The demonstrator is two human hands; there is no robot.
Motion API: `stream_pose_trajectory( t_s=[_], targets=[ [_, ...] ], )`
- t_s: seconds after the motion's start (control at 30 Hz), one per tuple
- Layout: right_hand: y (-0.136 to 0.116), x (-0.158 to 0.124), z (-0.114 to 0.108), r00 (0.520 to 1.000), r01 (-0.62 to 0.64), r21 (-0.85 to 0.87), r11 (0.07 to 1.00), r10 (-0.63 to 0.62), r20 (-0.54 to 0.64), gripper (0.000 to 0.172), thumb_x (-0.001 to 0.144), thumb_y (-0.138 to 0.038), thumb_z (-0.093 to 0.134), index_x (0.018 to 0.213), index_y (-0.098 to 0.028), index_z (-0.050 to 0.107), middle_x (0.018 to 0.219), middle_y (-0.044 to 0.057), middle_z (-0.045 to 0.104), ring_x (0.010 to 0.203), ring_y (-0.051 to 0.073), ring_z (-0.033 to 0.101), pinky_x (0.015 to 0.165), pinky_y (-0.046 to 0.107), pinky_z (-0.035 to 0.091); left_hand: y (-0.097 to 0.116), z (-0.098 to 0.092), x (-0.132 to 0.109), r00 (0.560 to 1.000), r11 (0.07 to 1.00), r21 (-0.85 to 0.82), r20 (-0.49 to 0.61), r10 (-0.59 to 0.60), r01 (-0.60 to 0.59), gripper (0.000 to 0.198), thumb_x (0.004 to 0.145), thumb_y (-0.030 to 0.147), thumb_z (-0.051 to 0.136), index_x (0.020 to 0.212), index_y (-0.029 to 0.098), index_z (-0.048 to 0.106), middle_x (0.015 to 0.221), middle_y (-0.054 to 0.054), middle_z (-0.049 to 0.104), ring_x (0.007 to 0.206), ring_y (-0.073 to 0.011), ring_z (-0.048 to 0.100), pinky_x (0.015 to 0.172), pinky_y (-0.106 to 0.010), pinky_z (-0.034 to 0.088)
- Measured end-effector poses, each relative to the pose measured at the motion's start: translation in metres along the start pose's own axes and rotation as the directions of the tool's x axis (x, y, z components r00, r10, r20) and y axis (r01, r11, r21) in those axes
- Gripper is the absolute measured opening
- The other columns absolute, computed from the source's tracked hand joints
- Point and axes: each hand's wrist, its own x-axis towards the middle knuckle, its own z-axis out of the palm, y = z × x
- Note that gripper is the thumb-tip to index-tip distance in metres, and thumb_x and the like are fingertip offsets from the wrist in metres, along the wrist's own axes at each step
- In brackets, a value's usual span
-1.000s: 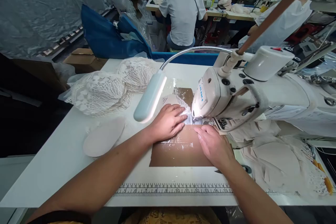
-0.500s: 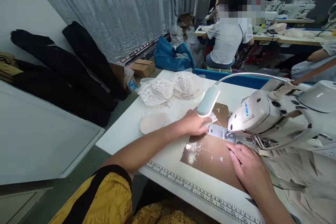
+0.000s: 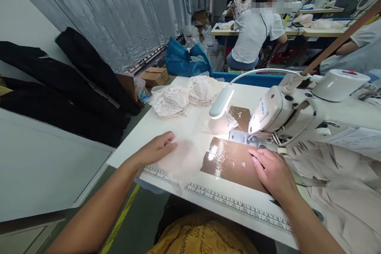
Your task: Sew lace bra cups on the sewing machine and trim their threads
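My left hand (image 3: 159,149) is over the left part of the table, thumb and fingers closed on the edge of a pale bra cup (image 3: 183,154), which is smeared by motion. Sheer fabric trails from it over the front ruler strip. My right hand (image 3: 272,170) rests on the brown taped surface (image 3: 226,158), index finger and thumb stretched out, with nothing visible in it. Just beyond its fingertips is the head of the sewing machine (image 3: 266,109). Beside the needle area lies another pale cup with lace (image 3: 220,125), lit by the lamp (image 3: 222,102).
Stacked white lace cups (image 3: 172,101) sit at the table's back left. Beige fabric pieces (image 3: 342,190) lie heaped at the right. A blue bag (image 3: 187,57) and a cardboard box (image 3: 154,76) stand behind the table. Another person (image 3: 253,35) sits at a far table.
My left hand has come away from the needle area, back and left to the pale cup, which has shifted toward me. My right hand stays on the brown surface. The view has turned somewhat.
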Motion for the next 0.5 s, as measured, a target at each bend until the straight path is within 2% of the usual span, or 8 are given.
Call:
stream_pose_trajectory(
  t_s=[0.03, 0.1, 0.17, 0.2, 0.27, 0.33, 0.4, 0.5],
  targets=[
    [-0.001, 0.000, -0.002, 1.000, -0.012, 0.034, 0.999, 0.012, -0.010, 0.031, 0.095, -0.022, 0.041, 0.110, -0.017, 0.068, 0.102, 0.007, 0.071, 0.092, 0.024, 0.065, 0.080, 0.037, 0.048, 0.013, 0.005, 0.001, 0.989, 0.983, -0.171, 0.122, 0.087, -0.065, 0.032, 0.093, 0.049, 0.038, 0.081, 0.019, 0.041, 0.068, 0.003, 0.046, 0.057, -0.0119, 0.044, 0.051, -0.023, 0.035],
    [-0.003, 0.001, -0.007, 0.998, -0.049, 0.111, 0.993, 0.054, -0.039, 0.029, 0.095, -0.024, 0.043, 0.110, -0.019, 0.068, 0.104, 0.006, 0.072, 0.092, 0.022, 0.065, 0.079, 0.035, 0.048, 0.045, 0.017, 0.013, 0.910, 0.911, -0.382, 0.306, 0.281, -0.153, 0.031, 0.090, 0.050, 0.048, 0.088, 0.019, 0.046, 0.075, 0.002, 0.052, 0.060, -0.0114, 0.048, 0.052, -0.022, 0.037],
    [-0.005, 0.001, -0.011, 0.992, -0.094, 0.193, 0.977, 0.109, -0.070, 0.026, 0.094, -0.025, 0.045, 0.103, -0.021, 0.069, 0.100, 0.004, 0.073, 0.091, 0.020, 0.065, 0.077, 0.032, 0.048, 0.076, 0.032, 0.036, 0.826, 0.865, -0.428, 0.364, 0.431, -0.262, 0.027, 0.087, 0.042, 0.057, 0.101, 0.019, 0.052, 0.094, -0.002, 0.059, 0.078, -0.0154, 0.057, 0.064, -0.024, 0.045],
    [-0.005, 0.000, -0.013, 0.990, -0.103, 0.234, 0.967, 0.123, -0.075, 0.024, 0.093, -0.026, 0.047, 0.098, -0.021, 0.069, 0.095, 0.004, 0.073, 0.088, 0.019, 0.065, 0.075, 0.030, 0.047, 0.090, 0.040, 0.050, 0.803, 0.851, -0.413, 0.354, 0.479, -0.325, 0.029, 0.084, 0.035, 0.061, 0.108, 0.020, 0.053, 0.105, -0.004, 0.061, 0.091, -0.0189, 0.059, 0.074, -0.027, 0.048],
    [-0.005, -0.001, -0.016, 0.994, -0.068, 0.308, 0.949, 0.091, -0.059, 0.022, 0.092, -0.026, 0.049, 0.085, -0.022, 0.069, 0.082, 0.002, 0.071, 0.078, 0.017, 0.064, 0.070, 0.028, 0.046, 0.111, 0.058, 0.076, 0.795, 0.847, -0.342, 0.325, 0.512, -0.406, 0.040, 0.081, 0.024, 0.061, 0.120, 0.020, 0.052, 0.124, -0.008, 0.058, 0.113, -0.0248, 0.055, 0.092, -0.035, 0.046],
    [-0.005, -0.001, -0.017, 1.000, 0.010, 0.335, 0.942, -0.008, -0.010, 0.022, 0.092, -0.026, 0.050, 0.081, -0.022, 0.069, 0.074, 0.002, 0.068, 0.071, 0.016, 0.060, 0.068, 0.027, 0.044, 0.123, 0.072, 0.097, 0.797, 0.850, -0.281, 0.308, 0.519, -0.445, 0.050, 0.078, 0.017, 0.060, 0.127, 0.020, 0.049, 0.131, -0.010, 0.056, 0.121, -0.0264, 0.053, 0.100, -0.038, 0.043],
    [-0.004, -0.001, -0.016, 0.994, 0.081, 0.303, 0.950, -0.099, 0.043, 0.022, 0.091, -0.025, 0.051, 0.082, -0.021, 0.070, 0.073, 0.002, 0.066, 0.070, 0.015, 0.057, 0.068, 0.027, 0.041, 0.126, 0.080, 0.112, 0.804, 0.848, -0.267, 0.283, 0.523, -0.458, 0.052, 0.078, 0.015, 0.059, 0.128, 0.019, 0.048, 0.129, -0.010, 0.058, 0.118, -0.0251, 0.056, 0.098, -0.037, 0.046],
    [-0.005, 0.000, -0.013, 0.989, 0.101, 0.206, 0.973, -0.121, 0.086, 0.025, 0.091, -0.021, 0.050, 0.074, -0.020, 0.069, 0.068, 0.001, 0.061, 0.067, 0.014, 0.052, 0.066, 0.027, 0.037, 0.120, 0.083, 0.125, 0.866, 0.872, -0.235, 0.167, 0.472, -0.429, 0.043, 0.079, 0.013, 0.054, 0.122, 0.016, 0.051, 0.107, -0.008, 0.066, 0.098, -0.0215, 0.064, 0.084, -0.032, 0.052]
  ],
)
